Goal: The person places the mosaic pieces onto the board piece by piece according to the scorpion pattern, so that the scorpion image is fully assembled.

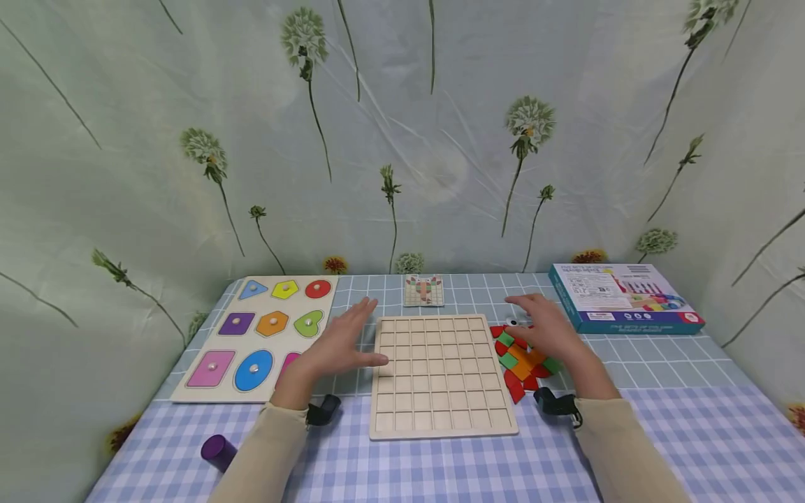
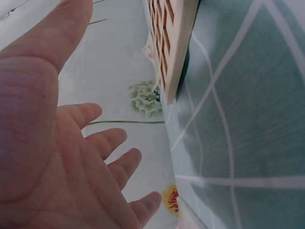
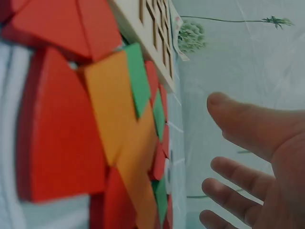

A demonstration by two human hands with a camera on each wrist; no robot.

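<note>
A square wooden grid board (image 1: 440, 374) lies flat in front of me, its cells bare. My left hand (image 1: 339, 342) hovers at its left edge with spread fingers and holds nothing; the left wrist view shows the palm (image 2: 76, 167) and relaxed fingers. Over the pile of coloured wooden blocks (image 1: 520, 367) right of the board, my right hand (image 1: 547, 328) hangs with fingers apart, also holding nothing. Red, orange and green blocks (image 3: 66, 138) fill the left of the right wrist view, apart from the fingers. Behind the board lies a small pattern card (image 1: 424, 290).
A knobbed shape puzzle board (image 1: 207, 335) lies at left, partly behind my left hand. A purple cylinder (image 1: 219, 451) is near my left sleeve. At the back right lies a flat game box (image 1: 629, 297). A patterned curtain (image 1: 440, 140) hangs behind the table.
</note>
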